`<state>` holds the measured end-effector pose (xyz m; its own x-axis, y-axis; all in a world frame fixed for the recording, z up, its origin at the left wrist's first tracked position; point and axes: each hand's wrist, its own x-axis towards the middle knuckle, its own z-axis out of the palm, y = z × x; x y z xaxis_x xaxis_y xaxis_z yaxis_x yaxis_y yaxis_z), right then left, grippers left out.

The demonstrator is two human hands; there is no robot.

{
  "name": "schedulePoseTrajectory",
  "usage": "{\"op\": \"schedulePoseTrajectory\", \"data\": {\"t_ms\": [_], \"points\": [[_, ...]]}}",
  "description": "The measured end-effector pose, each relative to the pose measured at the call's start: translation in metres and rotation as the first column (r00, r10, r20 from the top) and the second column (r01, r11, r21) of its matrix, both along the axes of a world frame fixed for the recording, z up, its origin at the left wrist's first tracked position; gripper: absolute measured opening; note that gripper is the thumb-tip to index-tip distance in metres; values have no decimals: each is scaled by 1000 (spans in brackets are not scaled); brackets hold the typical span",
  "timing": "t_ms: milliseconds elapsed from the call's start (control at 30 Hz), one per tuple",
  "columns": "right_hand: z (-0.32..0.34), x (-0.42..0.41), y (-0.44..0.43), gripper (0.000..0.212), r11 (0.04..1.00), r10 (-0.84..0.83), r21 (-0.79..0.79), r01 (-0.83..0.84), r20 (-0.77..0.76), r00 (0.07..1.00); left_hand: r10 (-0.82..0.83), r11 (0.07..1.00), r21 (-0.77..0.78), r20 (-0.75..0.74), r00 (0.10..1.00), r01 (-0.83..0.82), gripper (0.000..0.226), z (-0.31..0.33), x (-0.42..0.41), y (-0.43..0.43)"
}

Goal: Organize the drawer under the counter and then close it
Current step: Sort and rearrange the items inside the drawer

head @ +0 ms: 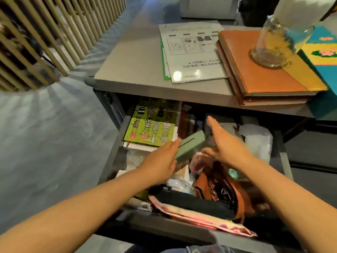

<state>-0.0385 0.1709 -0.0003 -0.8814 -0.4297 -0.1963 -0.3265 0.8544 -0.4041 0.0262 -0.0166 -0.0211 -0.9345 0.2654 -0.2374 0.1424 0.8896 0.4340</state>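
Note:
The drawer (116, 143) under the grey counter (131, 57) is pulled out and crammed with things. My left hand (160, 159) grips a pale green rectangular box (191, 145) above the drawer's middle. My right hand (224, 143) reaches over the clutter with the forefinger stretched forward toward the back and the other fingers loosely curled, holding nothing. A green book with cartoon cats (151, 128) lies at the drawer's back left. A black folded umbrella (191, 201), an orange bag (218, 187) and a pink patterned pouch (200, 218) lie at the front.
On the counter lie laminated instruction sheets (193, 55), two stacked orange notebooks (259, 70) with a glass jar (273, 42) on top, and a colourful box (322, 52) at the right. A white plastic bag (257, 141) fills the drawer's right. A slatted wooden railing (45, 33) stands at the left.

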Motion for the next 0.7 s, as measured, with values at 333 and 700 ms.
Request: {"op": "schedulePoseTrajectory", "data": {"t_ms": [333, 700], "points": [[-43, 44, -87, 44, 925, 365, 1, -379, 272, 890, -353, 893, -217, 205, 913, 394, 69, -5, 7, -97], [-4, 43, -63, 67, 979, 150, 71, -190, 376, 915, -396, 808, -313, 340, 853, 500, 102, 41, -11, -49]]}}
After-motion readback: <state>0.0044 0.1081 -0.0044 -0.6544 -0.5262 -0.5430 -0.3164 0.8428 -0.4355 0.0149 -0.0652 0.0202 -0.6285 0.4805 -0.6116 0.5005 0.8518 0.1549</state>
